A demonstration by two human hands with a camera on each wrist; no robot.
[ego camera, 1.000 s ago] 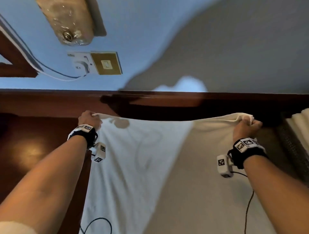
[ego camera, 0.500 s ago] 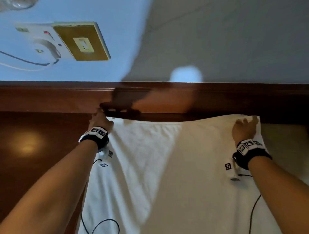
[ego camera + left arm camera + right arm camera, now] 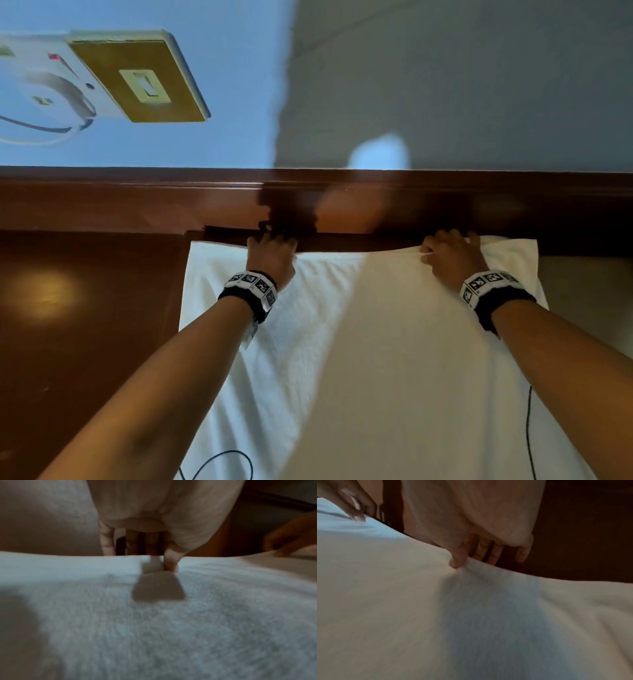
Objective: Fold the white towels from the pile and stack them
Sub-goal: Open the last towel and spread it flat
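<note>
Both bare forearms are reaching straight ahead, each wrist wearing a black band with checkered markers. The left hand (image 3: 272, 255) is pinching the towel's (image 3: 376, 342) far edge, thumb on top, fingers behind. The right hand (image 3: 452, 258), well apart to the right, is gripping that same edge likewise.

A dark polished wooden surface (image 3: 78, 329) carries a warm round glare of light (left of centre on it). Directly behind it runs a dark wooden rail (image 3: 137, 202), and above the rail rises a pale blue wall (image 3: 233, 68), its right part in grey shadow. High on the wall, above the rail's left end, sits a brass switch plate (image 3: 140, 80) beside a white socket (image 3: 44, 89).
</note>
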